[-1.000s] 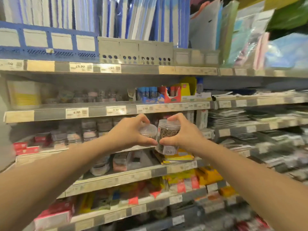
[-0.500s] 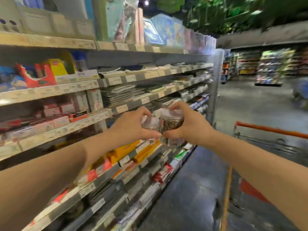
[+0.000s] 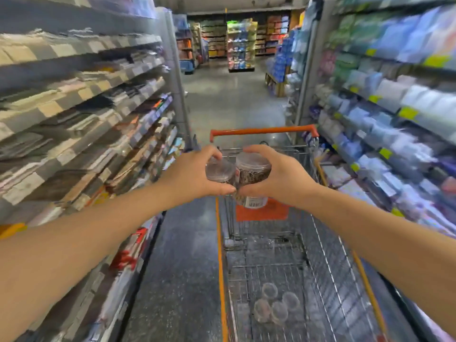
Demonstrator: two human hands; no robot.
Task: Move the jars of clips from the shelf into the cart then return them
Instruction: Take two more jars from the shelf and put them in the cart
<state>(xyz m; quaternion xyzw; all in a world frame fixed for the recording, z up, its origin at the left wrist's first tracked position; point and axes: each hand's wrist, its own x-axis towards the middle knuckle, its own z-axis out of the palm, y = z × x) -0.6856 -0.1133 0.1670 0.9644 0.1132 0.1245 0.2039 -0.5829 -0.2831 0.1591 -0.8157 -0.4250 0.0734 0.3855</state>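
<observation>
Shopper's left hand [image 3: 192, 175] and right hand [image 3: 286, 180] are each gripping a jar of clips, fingers curled round the top. The left jar [image 3: 219, 172] and right jar [image 3: 254, 170] are touching side by side between the two hands. Both hands are hovering over the cart [image 3: 264, 131], its orange bar just beyond the fingers. Well below the hands, four more jars [image 3: 262, 310] are sitting clustered on the cart's wire floor, with blurred shelves [image 3: 86, 95] flanking both arms.

Clear plastic jars [image 3: 253, 170], metal-wire cart [image 3: 320, 255], glossy floor [image 3: 182, 255]
</observation>
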